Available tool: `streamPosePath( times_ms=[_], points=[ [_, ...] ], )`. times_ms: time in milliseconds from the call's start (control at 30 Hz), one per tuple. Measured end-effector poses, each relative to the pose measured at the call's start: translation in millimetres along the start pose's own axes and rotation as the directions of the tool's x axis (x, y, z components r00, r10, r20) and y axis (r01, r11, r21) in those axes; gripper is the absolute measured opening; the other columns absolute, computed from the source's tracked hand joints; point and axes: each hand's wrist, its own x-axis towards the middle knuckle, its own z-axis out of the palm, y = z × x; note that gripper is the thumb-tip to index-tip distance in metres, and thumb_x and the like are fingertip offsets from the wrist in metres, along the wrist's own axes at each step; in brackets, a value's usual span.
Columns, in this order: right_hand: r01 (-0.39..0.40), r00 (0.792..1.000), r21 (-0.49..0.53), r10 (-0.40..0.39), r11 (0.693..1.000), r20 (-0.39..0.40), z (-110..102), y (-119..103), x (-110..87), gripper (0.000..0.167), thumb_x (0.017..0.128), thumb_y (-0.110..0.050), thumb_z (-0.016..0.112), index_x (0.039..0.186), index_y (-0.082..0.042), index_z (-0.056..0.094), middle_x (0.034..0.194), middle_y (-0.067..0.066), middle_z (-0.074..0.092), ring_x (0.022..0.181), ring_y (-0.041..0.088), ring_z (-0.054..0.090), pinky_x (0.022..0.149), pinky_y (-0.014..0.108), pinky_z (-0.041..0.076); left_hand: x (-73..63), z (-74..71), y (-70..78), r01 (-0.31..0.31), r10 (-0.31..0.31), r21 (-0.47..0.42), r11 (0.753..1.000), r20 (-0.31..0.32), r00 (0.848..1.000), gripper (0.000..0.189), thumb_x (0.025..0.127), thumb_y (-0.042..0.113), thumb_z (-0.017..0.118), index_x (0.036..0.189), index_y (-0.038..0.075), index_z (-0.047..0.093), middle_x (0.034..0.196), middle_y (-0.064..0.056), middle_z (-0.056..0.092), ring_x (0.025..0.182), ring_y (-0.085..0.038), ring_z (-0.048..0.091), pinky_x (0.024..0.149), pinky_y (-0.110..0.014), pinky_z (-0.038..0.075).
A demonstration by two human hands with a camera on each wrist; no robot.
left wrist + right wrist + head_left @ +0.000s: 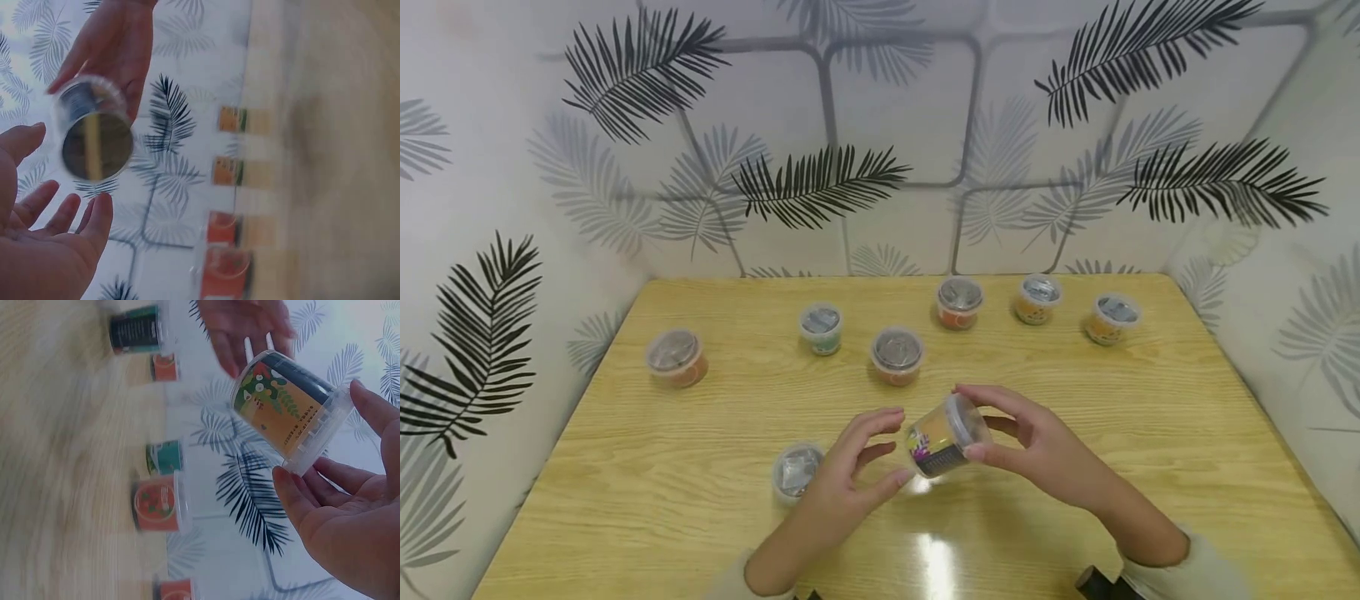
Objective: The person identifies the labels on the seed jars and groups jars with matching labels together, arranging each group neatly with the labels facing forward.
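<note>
A clear plastic lidded cup (934,440) with an orange and black printed label is held tilted above the table, its lid towards the right. My right hand (1048,454) pinches the lid's rim between thumb and fingers, as the right wrist view also shows on the cup (284,409). On the base side, my left hand (850,475) has its fingers and thumb spread. In the left wrist view, a gap separates those fingers (94,219) from the cup's dark round base (112,150). Beside the left hand, partly hidden by it, stands another lidded cup (796,471).
Several smaller lidded cups stand on the wooden table (647,467): a red one (676,358) at left, a green one (822,329), a red one (897,357) mid-table, another red one (958,304) and two orange ones (1037,300) towards the back right. A leaf-patterned wall (895,108) rises behind.
</note>
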Motion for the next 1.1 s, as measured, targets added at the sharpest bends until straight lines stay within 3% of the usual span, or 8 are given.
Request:
streamPosePath(
  times_ms=[133,300,367,733,1000,1100],
  points=[
    [0.006,1.0,0.059,-0.007,0.998,0.025,9.5,-1.0,-0.6,0.055,0.089,-0.006,0.062,0.139,-0.006,0.04,0.14,0.011,0.04,0.126,0.029,0.038,0.1,0.03,0.038,-3.7,12.8,-2.4,0.08,-0.084,-0.157,0.984,-0.02,0.996,0.055,0.089,0.009,0.063,0.136,0.009,0.036,0.139,-0.009,0.033,0.124,-0.03,0.036,0.1,-0.034,0.039],
    [-0.005,1.0,0.065,0.004,0.998,0.017,14.9,0.5,-2.0,0.054,0.089,-0.005,0.061,0.138,-0.003,0.04,0.139,0.011,0.041,0.125,0.03,0.039,0.1,0.032,0.038,-7.5,19.3,-2.6,0.226,-0.247,-0.347,0.91,-0.018,0.969,0.05,0.089,0.01,0.063,0.133,0.011,0.04,0.136,-0.011,0.034,0.115,-0.031,0.043,0.093,-0.034,0.045],
    [-0.016,1.0,0.062,0.015,0.998,0.013,15.7,1.6,-2.4,0.054,0.089,-0.005,0.061,0.138,-0.002,0.04,0.138,0.01,0.042,0.124,0.03,0.039,0.1,0.033,0.039,-8.1,21.0,-3.4,0.245,-0.273,-0.377,0.893,-0.022,0.962,0.049,0.088,0.009,0.064,0.132,0.011,0.041,0.136,-0.011,0.035,0.113,-0.03,0.045,0.09,-0.033,0.047],
    [-0.047,0.998,0.083,0.044,0.995,0.039,17.9,7.2,-2.6,0.052,0.091,-0.007,0.06,0.139,-0.007,0.04,0.141,0.01,0.039,0.127,0.03,0.036,0.098,0.032,0.04,-10.4,21.3,-7.9,0.16,-0.212,-0.409,0.898,-0.087,0.973,0.045,0.087,0.003,0.063,0.128,0.003,0.044,0.131,-0.017,0.038,0.109,-0.03,0.047,0.086,-0.034,0.05],
    [0.008,0.997,0.056,-0.012,0.998,0.07,16.4,8.5,-2.8,0.057,0.09,-0.005,0.06,0.142,-0.01,0.036,0.143,0.009,0.036,0.129,0.023,0.035,0.099,0.034,0.039,-10.3,18.7,-6.9,0.117,-0.176,-0.398,0.91,-0.117,0.977,0.043,0.087,0.0,0.062,0.126,0.001,0.045,0.128,-0.019,0.042,0.106,-0.024,0.048,0.084,-0.031,0.05],
    [0.035,0.996,0.024,-0.037,0.999,0.08,15.0,9.1,-3.4,0.06,0.09,-0.005,0.061,0.143,-0.012,0.035,0.144,0.008,0.035,0.13,0.02,0.034,0.099,0.037,0.039,-10.7,18.4,-7.7,0.127,-0.193,-0.412,0.902,-0.121,0.974,0.042,0.087,0.002,0.063,0.126,0.004,0.046,0.126,-0.018,0.042,0.106,-0.024,0.049,0.085,-0.033,0.05]
  ],
)
